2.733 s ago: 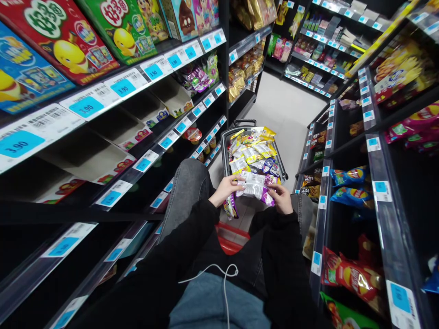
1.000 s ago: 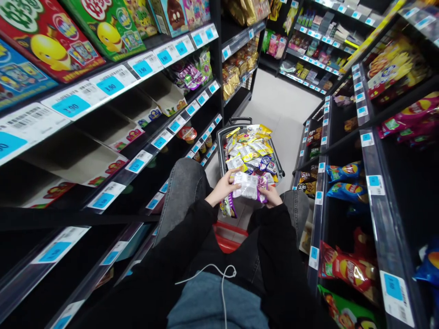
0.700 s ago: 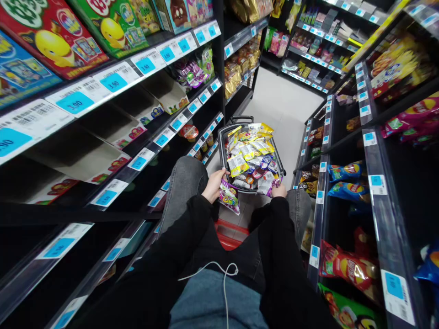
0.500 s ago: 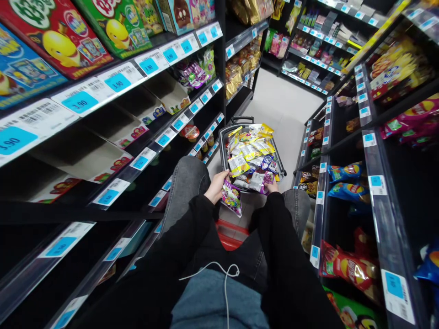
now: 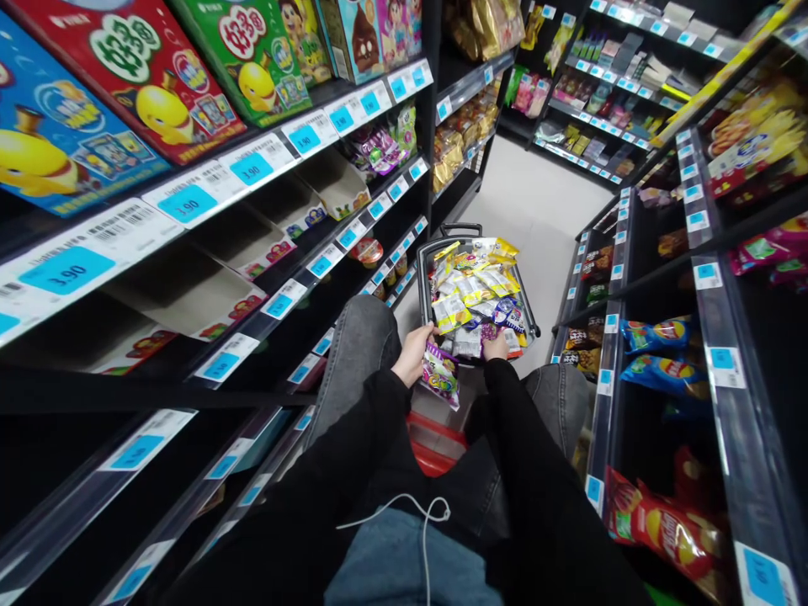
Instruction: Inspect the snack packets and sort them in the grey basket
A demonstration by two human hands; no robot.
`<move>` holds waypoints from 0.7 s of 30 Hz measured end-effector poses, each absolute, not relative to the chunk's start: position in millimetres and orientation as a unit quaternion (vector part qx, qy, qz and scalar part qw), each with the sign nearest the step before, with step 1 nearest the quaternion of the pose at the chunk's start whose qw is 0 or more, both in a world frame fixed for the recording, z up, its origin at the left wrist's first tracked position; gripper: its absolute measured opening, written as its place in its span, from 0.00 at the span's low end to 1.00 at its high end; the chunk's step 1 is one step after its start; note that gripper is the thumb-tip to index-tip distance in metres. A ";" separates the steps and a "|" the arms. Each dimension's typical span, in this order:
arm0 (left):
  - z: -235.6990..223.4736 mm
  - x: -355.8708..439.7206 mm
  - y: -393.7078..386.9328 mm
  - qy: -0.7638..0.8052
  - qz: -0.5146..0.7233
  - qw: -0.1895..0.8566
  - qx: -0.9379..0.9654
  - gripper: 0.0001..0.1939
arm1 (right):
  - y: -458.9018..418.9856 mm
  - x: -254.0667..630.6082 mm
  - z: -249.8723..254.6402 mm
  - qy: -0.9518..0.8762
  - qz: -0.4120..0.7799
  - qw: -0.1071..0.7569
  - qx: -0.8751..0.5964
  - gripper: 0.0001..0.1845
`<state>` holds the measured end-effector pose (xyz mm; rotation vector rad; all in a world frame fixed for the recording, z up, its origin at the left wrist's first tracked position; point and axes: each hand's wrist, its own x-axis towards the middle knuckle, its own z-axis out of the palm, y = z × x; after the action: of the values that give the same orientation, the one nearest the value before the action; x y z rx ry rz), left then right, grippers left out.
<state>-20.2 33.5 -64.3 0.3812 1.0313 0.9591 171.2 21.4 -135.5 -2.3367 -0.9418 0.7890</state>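
Note:
My left hand [image 5: 414, 354] is closed on a purple candy bag [image 5: 441, 375], which hangs at the near left corner of a dark shopping basket [image 5: 425, 290]. My right hand [image 5: 496, 344] reaches over the near right part of the basket, its fingers around the edge of a purple-and-silver packet [image 5: 468, 342]. Yellow candy packets [image 5: 478, 284] heap up in the basket, with a blue packet [image 5: 508, 312] near the right side. My right fingertips are partly hidden among the packets.
To the left, a shelf holds snack boxes [image 5: 163, 101] above open cardboard trays [image 5: 193, 290]. Purple bags [image 5: 377, 151] sit farther along it. Chip bags [image 5: 668, 523] fill parts of the right shelf. Below my hands is something red [image 5: 435, 443]; pale floor [image 5: 536, 181] stretches beyond the basket.
The whole view has shifted, so the basket and hands appear slightly farther right and lower. My right hand has moved a little inward over the packets; the left keeps the purple bag.

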 end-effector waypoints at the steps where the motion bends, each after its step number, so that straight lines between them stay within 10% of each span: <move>1: -64.5 -19.0 34.2 0.475 0.443 0.742 0.164 0.15 | 20.7 171.4 -131.2 -0.327 0.294 0.240 -0.865 0.23; 7: -63.8 -18.3 35.3 0.508 0.464 0.718 0.103 0.20 | 3.8 166.2 -87.7 -0.324 0.424 0.242 -0.810 0.23; 13: -48.8 -22.2 37.0 0.340 0.502 0.791 0.080 0.21 | -48.2 120.8 -55.2 -0.188 0.857 0.261 -0.403 0.27; 21: -43.6 -25.3 34.7 0.372 0.465 0.761 0.258 0.25 | -39.2 127.0 -56.5 -0.247 0.612 0.502 -0.559 0.28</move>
<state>-25.3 34.7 -43.6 0.5622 0.8089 1.0113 127.0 -39.2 -56.5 -1.3514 -0.5978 1.4791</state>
